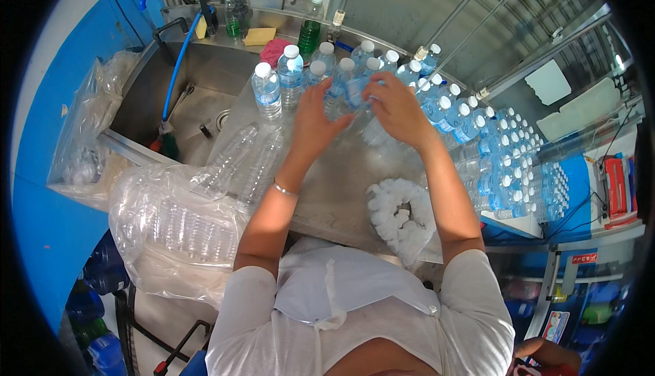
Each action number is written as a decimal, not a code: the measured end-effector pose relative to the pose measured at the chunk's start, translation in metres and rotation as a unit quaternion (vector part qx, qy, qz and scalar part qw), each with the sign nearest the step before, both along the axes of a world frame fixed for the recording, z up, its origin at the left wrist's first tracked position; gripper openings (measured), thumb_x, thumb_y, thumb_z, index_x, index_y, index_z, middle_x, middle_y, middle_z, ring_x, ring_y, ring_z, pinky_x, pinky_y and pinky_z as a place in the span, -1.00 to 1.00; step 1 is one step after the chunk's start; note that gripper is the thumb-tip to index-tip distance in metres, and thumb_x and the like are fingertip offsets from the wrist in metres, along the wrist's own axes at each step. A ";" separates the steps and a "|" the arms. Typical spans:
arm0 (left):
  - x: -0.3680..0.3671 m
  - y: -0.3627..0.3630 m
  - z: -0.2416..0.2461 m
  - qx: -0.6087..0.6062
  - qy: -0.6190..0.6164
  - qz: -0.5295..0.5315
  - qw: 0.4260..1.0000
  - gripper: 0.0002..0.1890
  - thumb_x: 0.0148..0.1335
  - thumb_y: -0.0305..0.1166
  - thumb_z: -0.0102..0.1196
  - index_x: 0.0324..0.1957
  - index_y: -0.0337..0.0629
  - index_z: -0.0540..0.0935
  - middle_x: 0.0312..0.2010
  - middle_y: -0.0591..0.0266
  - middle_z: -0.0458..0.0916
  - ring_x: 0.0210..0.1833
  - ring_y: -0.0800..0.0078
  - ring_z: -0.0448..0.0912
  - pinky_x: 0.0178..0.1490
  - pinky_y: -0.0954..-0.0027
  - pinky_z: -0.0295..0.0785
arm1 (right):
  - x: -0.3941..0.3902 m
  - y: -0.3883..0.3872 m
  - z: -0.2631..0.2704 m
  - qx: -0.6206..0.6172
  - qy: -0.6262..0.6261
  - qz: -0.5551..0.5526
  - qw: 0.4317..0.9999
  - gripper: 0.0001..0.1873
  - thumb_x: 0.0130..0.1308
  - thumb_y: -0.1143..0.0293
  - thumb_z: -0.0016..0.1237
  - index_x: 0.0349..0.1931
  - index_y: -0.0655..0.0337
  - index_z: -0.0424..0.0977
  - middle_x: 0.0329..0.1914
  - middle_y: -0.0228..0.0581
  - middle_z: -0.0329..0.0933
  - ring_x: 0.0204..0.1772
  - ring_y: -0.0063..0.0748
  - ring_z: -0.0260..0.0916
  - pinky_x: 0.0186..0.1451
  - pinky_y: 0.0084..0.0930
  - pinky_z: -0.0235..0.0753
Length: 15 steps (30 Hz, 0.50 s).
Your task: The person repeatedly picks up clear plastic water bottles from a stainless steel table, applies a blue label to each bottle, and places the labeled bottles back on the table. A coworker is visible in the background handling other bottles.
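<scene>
My left hand (320,115) is raised over the steel counter (327,181), its thumb and fingers spread in front of capped water bottles. My right hand (394,107) has its fingers curled at the blue label of a clear plastic bottle (354,92); blur hides whether it grips it. Two capped bottles with blue labels, one at the front (266,92) and one behind it (290,72), stand left of my hands. Clear, unlabelled bottles (258,169) lie on the counter below my left hand. Near my right forearm sits a bag of small white pieces, likely caps (399,212).
A steel sink (153,89) with a blue hose (179,69) is at left. A plastic bag of clear bottles (179,222) bulges at the counter's front left. Rows of capped bottles (504,156) fill the right. Another person's hand (545,353) shows at lower right.
</scene>
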<state>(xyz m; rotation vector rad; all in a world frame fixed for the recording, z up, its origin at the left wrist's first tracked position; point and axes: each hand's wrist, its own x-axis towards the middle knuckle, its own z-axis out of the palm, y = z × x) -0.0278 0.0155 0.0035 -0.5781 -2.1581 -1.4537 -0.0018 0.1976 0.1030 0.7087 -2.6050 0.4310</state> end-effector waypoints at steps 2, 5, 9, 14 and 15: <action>-0.010 0.013 -0.003 -0.001 -0.001 -0.038 0.999 -0.16 -0.11 -0.39 0.42 0.26 -0.25 0.31 0.09 -0.03 0.47 0.15 0.05 0.44 0.17 0.14 0.36 | -0.010 -0.013 0.001 0.076 -0.099 -0.016 0.992 -0.84 0.17 0.53 0.01 -0.23 0.13 0.51 0.04 -0.17 0.40 0.00 -0.09 0.43 -0.03 -0.29 0.40; -0.017 0.022 -0.020 0.012 -0.027 -0.052 0.998 -0.11 -0.14 -0.41 0.41 0.30 -0.27 0.26 0.14 -0.09 0.42 0.18 -0.03 0.40 0.22 0.11 0.32 | -0.019 -0.015 -0.008 0.013 -0.121 -0.014 0.992 -0.78 0.16 0.51 0.04 -0.16 0.13 0.49 0.04 -0.14 0.38 0.07 -0.02 0.40 0.06 -0.23 0.39; -0.010 0.023 -0.051 0.022 -0.015 -0.027 0.999 -0.07 -0.14 -0.43 0.41 0.32 -0.29 0.21 0.17 -0.12 0.40 0.19 -0.05 0.41 0.22 0.10 0.33 | -0.029 -0.012 -0.043 -0.123 -0.023 0.067 0.990 -0.66 0.15 0.41 0.15 -0.03 0.12 0.47 0.04 -0.11 0.39 0.09 0.01 0.39 0.12 -0.23 0.40; -0.001 0.027 -0.065 0.035 -0.084 -0.025 0.996 -0.04 -0.17 -0.44 0.40 0.33 -0.31 0.18 0.19 -0.15 0.38 0.21 -0.08 0.40 0.20 0.11 0.36 | -0.029 -0.018 -0.080 -0.179 0.002 0.074 0.981 -0.64 0.20 0.38 0.13 0.02 0.14 0.48 0.03 -0.08 0.43 0.05 -0.01 0.44 0.06 -0.31 0.46; 0.001 0.028 -0.064 0.034 -0.101 -0.023 0.994 -0.04 -0.18 -0.44 0.40 0.33 -0.31 0.18 0.19 -0.15 0.38 0.21 -0.08 0.40 0.20 0.12 0.37 | -0.026 -0.017 -0.080 -0.192 0.003 0.061 0.979 -0.65 0.21 0.38 0.12 0.02 0.15 0.48 0.02 -0.06 0.44 0.05 -0.01 0.45 0.05 -0.33 0.47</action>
